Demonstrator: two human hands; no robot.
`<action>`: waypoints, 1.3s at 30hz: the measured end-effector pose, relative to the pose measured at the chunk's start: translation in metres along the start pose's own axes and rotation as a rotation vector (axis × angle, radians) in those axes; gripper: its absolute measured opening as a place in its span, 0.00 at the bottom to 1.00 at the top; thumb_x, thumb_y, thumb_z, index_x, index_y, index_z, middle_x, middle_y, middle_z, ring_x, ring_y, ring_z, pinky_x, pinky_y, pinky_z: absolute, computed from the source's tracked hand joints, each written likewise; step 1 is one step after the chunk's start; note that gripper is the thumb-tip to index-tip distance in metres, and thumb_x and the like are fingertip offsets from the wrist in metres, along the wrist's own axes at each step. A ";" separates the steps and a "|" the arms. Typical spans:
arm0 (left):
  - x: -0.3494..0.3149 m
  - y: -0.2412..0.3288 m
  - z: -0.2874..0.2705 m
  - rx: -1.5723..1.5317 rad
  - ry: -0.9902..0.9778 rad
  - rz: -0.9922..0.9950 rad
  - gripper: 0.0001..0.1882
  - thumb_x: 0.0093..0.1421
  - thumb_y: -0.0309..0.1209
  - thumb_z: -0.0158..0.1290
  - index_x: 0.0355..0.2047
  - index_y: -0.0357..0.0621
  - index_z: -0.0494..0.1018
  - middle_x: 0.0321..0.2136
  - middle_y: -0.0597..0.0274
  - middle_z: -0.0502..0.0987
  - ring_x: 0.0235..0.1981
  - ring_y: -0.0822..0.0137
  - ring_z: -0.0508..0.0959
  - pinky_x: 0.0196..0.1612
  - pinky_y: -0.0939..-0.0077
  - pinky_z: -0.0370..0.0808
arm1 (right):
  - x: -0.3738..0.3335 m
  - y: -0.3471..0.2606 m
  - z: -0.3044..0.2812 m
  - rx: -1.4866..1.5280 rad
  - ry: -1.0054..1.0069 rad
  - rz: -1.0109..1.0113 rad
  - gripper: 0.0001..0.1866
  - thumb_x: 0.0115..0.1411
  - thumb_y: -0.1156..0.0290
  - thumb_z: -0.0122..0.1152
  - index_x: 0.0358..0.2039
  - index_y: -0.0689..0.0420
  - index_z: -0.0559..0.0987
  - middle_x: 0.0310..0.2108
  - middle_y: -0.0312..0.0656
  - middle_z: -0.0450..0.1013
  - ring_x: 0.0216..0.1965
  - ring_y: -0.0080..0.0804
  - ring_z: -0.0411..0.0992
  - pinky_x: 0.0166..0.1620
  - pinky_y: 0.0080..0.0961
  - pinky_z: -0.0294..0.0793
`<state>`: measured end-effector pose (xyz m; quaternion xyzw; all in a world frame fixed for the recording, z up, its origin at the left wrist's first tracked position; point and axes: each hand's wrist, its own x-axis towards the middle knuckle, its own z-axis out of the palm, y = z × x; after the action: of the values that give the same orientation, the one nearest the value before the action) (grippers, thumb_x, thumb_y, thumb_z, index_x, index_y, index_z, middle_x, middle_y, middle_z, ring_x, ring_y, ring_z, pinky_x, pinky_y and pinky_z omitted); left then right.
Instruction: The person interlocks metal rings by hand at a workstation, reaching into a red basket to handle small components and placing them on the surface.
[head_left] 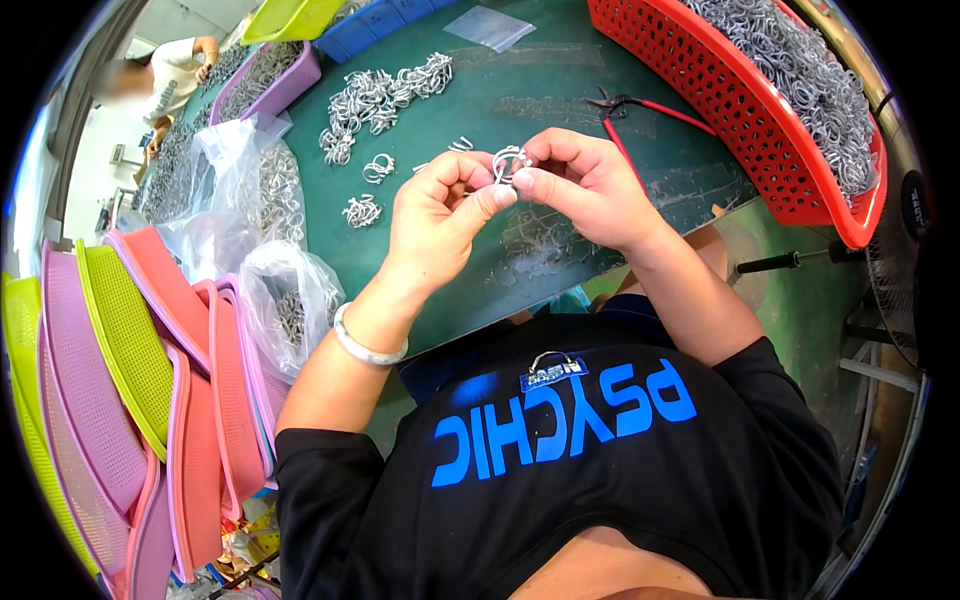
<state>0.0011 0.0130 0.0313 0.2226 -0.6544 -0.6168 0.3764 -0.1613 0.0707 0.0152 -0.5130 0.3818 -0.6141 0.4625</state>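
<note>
Above the near part of the green table [420,290], both hands meet at a silvery metal wire ring clamp [507,160]. My left hand [432,220] pinches its left and lower side between thumb and forefinger. From the right, the thumb and forefinger of my right hand [595,190] close on the same clamp. To the left of my left hand lie a single loose clamp [379,168] and a small cluster of clamps [361,211]. Farther off is a larger pile of them [375,102]. Red-handled pliers [622,100] rest open beyond my right hand.
A red perforated basket [730,100] full of metal rings stands at the right. Plastic bags of rings [290,265] and stacked coloured baskets [130,370] crowd the left. A purple bin [300,80], a blue bin [370,32] and a flat clear bag [488,28] lie far off. Another person [175,75] works far left.
</note>
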 end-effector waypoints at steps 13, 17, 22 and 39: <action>-0.006 0.003 0.000 -0.105 -0.033 -0.202 0.08 0.51 0.20 0.54 0.31 0.35 0.67 0.27 0.62 0.72 0.28 0.75 0.74 0.33 0.82 0.73 | -0.001 -0.004 0.000 0.081 -0.007 0.104 0.06 0.54 0.72 0.57 0.28 0.62 0.73 0.23 0.30 0.68 0.24 0.12 0.62 0.27 0.12 0.63; -0.006 0.008 0.000 -0.067 -0.036 -0.207 0.07 0.51 0.20 0.53 0.31 0.36 0.67 0.26 0.64 0.72 0.28 0.76 0.73 0.32 0.84 0.72 | -0.001 0.001 -0.003 0.041 0.000 0.082 0.06 0.54 0.73 0.56 0.28 0.62 0.74 0.22 0.29 0.68 0.23 0.12 0.62 0.26 0.11 0.62; -0.008 0.001 -0.002 -0.019 -0.047 -0.130 0.08 0.52 0.20 0.53 0.32 0.37 0.66 0.26 0.64 0.72 0.28 0.76 0.73 0.32 0.84 0.71 | 0.002 0.001 -0.005 -0.045 -0.025 0.103 0.05 0.55 0.74 0.54 0.31 0.62 0.73 0.23 0.30 0.68 0.24 0.13 0.63 0.28 0.11 0.63; -0.005 0.003 0.006 0.026 0.051 -0.169 0.03 0.55 0.25 0.51 0.27 0.38 0.70 0.24 0.66 0.73 0.24 0.78 0.71 0.27 0.86 0.70 | 0.000 0.002 0.003 0.019 0.003 0.147 0.10 0.58 0.73 0.50 0.38 0.63 0.71 0.30 0.36 0.71 0.28 0.17 0.68 0.32 0.14 0.69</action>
<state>-0.0001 0.0216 0.0335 0.2976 -0.6316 -0.6318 0.3367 -0.1582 0.0706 0.0139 -0.4783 0.4134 -0.5828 0.5106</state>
